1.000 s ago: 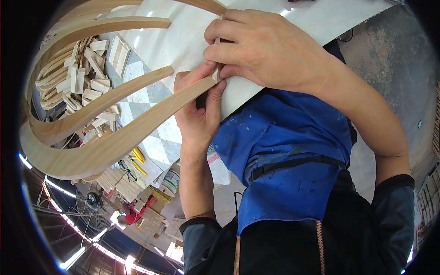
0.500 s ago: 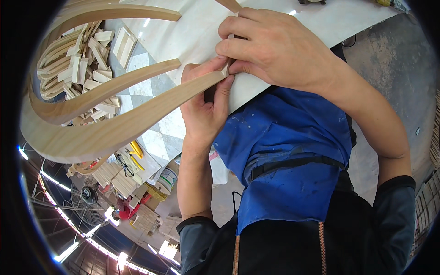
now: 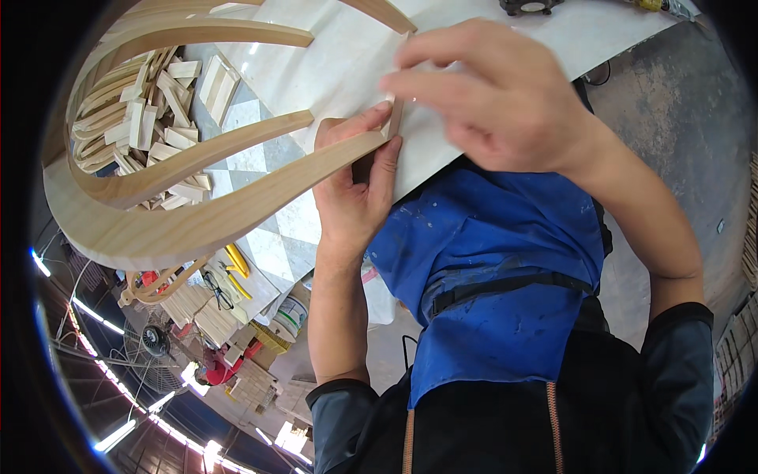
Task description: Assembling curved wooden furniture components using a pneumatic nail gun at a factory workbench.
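My left hand point(image 3: 353, 189) is closed around the tip of a long curved wooden piece point(image 3: 237, 209), with the thumb below and a finger on top. At that tip a narrow wooden strip point(image 3: 395, 118) runs upward, toward another curved wooden arm point(image 3: 383, 12) at the top. The join between strip and tip is partly hidden by my fingers. My right hand point(image 3: 505, 99), smeared by motion, hovers just right of the strip with its foremost fingers stretched out and apart. I can make out nothing held in it.
Other curved wooden arms point(image 3: 260, 126) reach over the pale tabletop point(image 3: 332, 71). Loose wood blocks point(image 3: 142, 122) lie piled at the left. Yellow-handled pliers point(image 3: 236, 261) and glasses point(image 3: 217, 290) lie lower left. A dark object point(image 3: 530, 6) sits at the top edge.
My right hand has come off the wooden strip and moved right, uncovering it. The curved wooden piece has shifted slightly; my left hand keeps its grip.
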Motion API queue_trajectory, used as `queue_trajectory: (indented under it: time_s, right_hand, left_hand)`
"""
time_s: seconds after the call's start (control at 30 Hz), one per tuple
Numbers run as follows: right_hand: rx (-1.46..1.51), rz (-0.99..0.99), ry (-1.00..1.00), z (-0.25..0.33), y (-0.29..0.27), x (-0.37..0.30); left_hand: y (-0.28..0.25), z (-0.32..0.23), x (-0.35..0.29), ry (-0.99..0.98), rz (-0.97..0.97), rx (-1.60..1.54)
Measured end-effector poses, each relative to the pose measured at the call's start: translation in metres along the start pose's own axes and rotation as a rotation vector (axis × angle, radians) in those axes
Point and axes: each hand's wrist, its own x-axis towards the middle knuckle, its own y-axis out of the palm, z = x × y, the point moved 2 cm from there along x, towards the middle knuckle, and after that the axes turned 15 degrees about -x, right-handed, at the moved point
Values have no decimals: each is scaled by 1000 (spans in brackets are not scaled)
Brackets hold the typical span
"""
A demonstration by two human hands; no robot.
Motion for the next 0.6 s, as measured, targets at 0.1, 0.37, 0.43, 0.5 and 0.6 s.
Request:
queue_trajectory:
  time_s: [0.1,0.37,0.43,0.5,0.6]
  right_hand:
    - [-458,85,19,-29,-44,-21]
    - [-757,996,510,-133,-61,-19]
    - [-771,1059,479,-135,-66,-7]
    - [-775,1095,444,-129,-72,11]
    - [-675,965,316,-121,-86,16]
  left_hand:
    - [-1,-3,-2,17,0,28]
    - [0,-6,0,-6,-8,0]
    - [1,-5,-1,10,-11,-15]
    - [1,-2,-4,-58,-13,-31]
    - [-1,-5,-1,-110,-15,-47]
